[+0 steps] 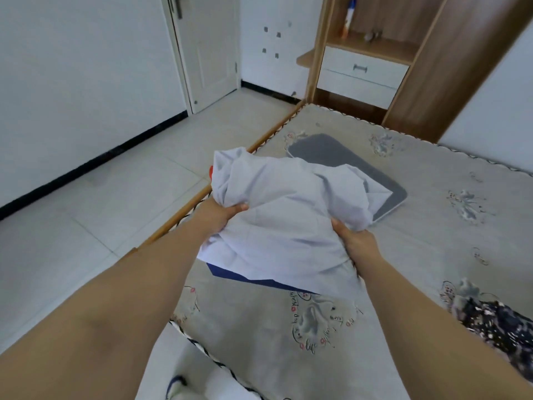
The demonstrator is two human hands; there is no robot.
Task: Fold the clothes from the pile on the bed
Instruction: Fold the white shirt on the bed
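Observation:
A pale lilac-white garment (pixel 285 215) hangs bunched in the air over the bed's left side. My left hand (pixel 222 213) grips its left edge, thumb on top of the cloth. On the other side, my right hand (pixel 354 241) grips its right edge. A dark blue piece of clothing (pixel 248 277) lies flat on the bed (pixel 432 226) under the held garment, mostly hidden by it. A small red patch (pixel 211 171) peeks out behind the garment's left side.
A grey mat (pixel 340 151) lies on the bed behind the garment. A dark floral cloth (pixel 499 321) sits at the bed's right edge. The wooden bed rail (pixel 184 206) borders tiled floor (pixel 115 197) on the left. A wooden cabinet (pixel 375 62) stands at the back.

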